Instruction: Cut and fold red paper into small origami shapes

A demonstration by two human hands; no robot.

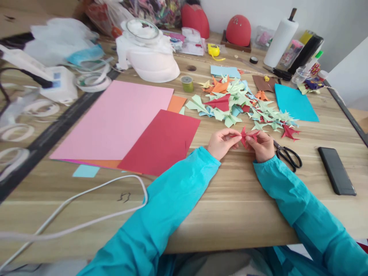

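My left hand (221,142) and my right hand (262,145) meet over the wooden table (230,207), both pinching a small folded red paper piece (246,136) between their fingertips. The piece has pointed wings and sits just above the table surface. Both arms wear turquoise sleeves. Just beyond my hands lies a heap of folded paper shapes (241,105) in light green, orange, red and blue. Black scissors (287,155) rest on the table right beside my right hand.
A red paper sheet (161,142) overlaps a large pink sheet (117,119) at the left. A blue sheet (296,102) and a black phone (336,170) lie at the right. A white cable (86,191) loops near the front edge. Tape rolls, a paper towel roll (280,38) and clutter fill the back.
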